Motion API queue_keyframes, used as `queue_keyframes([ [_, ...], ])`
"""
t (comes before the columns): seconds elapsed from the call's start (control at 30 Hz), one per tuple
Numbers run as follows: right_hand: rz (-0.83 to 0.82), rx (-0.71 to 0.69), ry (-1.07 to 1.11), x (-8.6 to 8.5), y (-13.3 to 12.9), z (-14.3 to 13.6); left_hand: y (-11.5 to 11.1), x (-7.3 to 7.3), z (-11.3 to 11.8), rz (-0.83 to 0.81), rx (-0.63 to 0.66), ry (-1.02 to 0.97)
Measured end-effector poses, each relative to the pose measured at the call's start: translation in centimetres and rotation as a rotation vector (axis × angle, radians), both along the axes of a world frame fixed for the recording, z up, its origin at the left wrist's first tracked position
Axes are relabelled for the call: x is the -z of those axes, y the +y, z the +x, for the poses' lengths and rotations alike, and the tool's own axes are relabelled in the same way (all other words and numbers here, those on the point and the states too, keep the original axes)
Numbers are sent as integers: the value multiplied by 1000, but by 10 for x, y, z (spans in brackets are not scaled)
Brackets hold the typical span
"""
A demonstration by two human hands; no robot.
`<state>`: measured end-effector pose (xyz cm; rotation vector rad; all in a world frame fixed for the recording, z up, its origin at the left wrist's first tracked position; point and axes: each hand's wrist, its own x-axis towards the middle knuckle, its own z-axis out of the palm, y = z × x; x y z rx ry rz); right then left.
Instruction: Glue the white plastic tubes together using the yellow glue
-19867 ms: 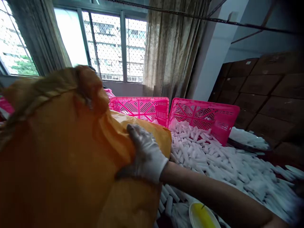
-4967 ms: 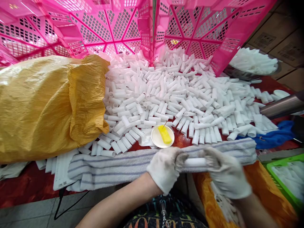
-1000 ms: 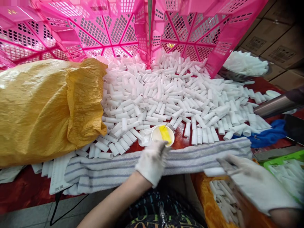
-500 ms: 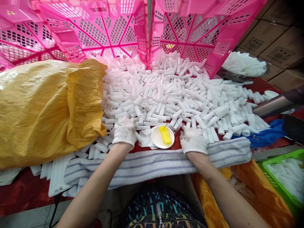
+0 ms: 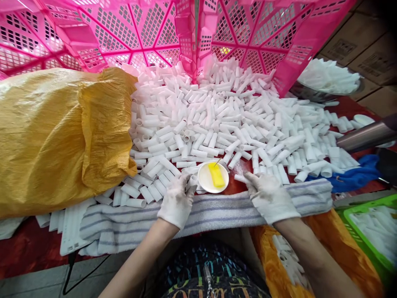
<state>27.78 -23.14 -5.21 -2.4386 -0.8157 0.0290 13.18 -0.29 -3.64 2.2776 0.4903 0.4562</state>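
Observation:
My left hand (image 5: 176, 202), in a white glove with greyed fingertips, is closed at the left of a small white dish (image 5: 203, 182). A short white tube (image 5: 193, 180) shows between its thumb and fingers, partly hidden. My right hand (image 5: 270, 197), gloved the same way, pinches the end of another white tube (image 5: 241, 179) that points left toward the dish. On the dish lies a yellow sponge-like block (image 5: 216, 175) with a thin stick at its top. A large heap of white tubes (image 5: 211, 120) spreads behind both hands.
A striped towel (image 5: 211, 215) lies along the front edge. A yellow sack (image 5: 56, 140) stands left, pink crates (image 5: 248, 37) behind. Toward the right are a heaped metal bowl (image 5: 322, 94), a metal cylinder (image 5: 359, 136), a blue cloth (image 5: 356, 174) and a green basket (image 5: 350, 219).
Both hands have drawn back from the heap toward the towel. The left has moved right, close to the dish; the right has shifted right, and a white tube now shows in its fingers.

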Motion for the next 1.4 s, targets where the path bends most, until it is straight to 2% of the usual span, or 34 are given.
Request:
queue_keyframes([
  [0.1, -198, 30, -62, 10, 3, 14, -3, 8, -2, 113, 45, 5],
  [0.17, -213, 34, -47, 13, 3, 19, -4, 11, -2, 150, 52, 14],
  [0.27, -123, 56, -56, 9, 1, 16, -3, 11, 1, 175, 14, 50],
  [0.33, 87, 46, -15, 1, 3, 9, -2, 8, 3, 159, -21, 54],
  [0.4, 314, -15, 146, -8, 10, 3, 0, 4, 6, 92, -31, 36],
  [0.47, 419, -100, 364, -16, 23, 2, 3, 1, 10, -54, -22, 18],
  [0.6, 376, -110, 580, -18, 45, 14, 10, -3, 14, -440, -51, 8],
  [0.67, 369, -95, 601, -12, 49, 20, 12, -4, 15, -570, -70, 3],
  [0.73, 429, -122, 569, -5, 48, 20, 13, -5, 15, -661, -76, -7],
  [0.83, 564, -191, 430, 4, 42, 13, 12, -5, 14, -665, -100, -12],
  [0.9, 544, -199, 420, 7, 38, 7, 11, -5, 14, -626, -120, 10],
  [1.0, 467, -138, 494, 10, 35, 2, 9, -8, 14, -619, -123, 59],
  [1.1, 602, -178, 390, 13, 34, -2, 7, -14, 14, -635, -97, 87],
  [1.2, 604, -243, 336, 15, 31, -4, 7, -20, 12, -671, -84, 104],
  [1.3, 556, -225, 387, 14, 30, -9, 5, -22, 9, -763, -70, 116],
  [1.4, 648, -188, 404, 13, 33, -14, 3, -20, 7, -843, -46, 115],
])
